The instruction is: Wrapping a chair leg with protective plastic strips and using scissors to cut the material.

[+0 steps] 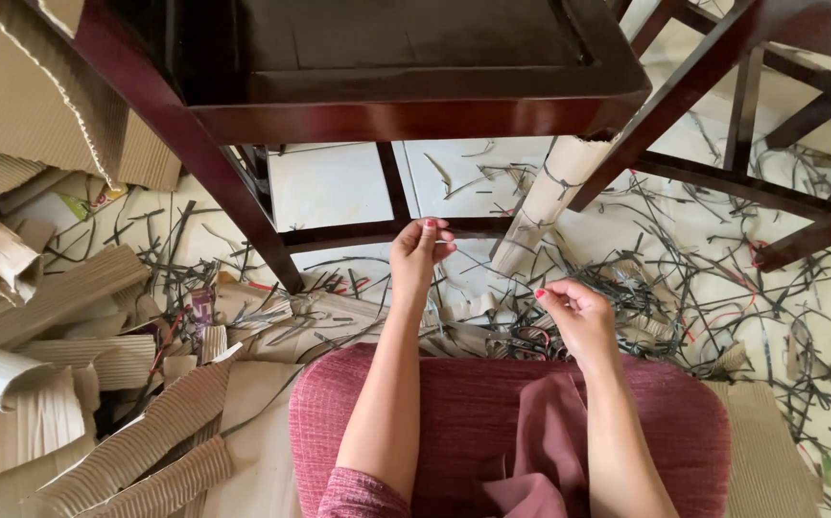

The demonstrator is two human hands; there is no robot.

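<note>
The floor [339,182] is pale tile, and it is a big mess. Thin dark strips [684,278] lie all over it, most of them from 1 to 4 o'clock. A dark red wooden chair [415,105] stands at 12 o'clock, with one leg wrapped in brown paper [540,206]. More dark wood bars [799,105] are at 2 o'clock. Brown ribbed cardboard [41,317] is piled from 7 to 10 o'clock, in flat sheets and rolled bits. A small colourful printed scrap [99,200] peeks out at 10 o'clock. A pink cushion [454,422] sits at 6 o'clock, under the arms.

The left hand [420,254] is up near the middle, fingers pinched together on a thin strip [446,242]. The right hand [578,312] is lower, at 4 o'clock, with its fingers curled shut; what it pinches is too small to tell. Scissors [521,342] lie just beside the right hand.
</note>
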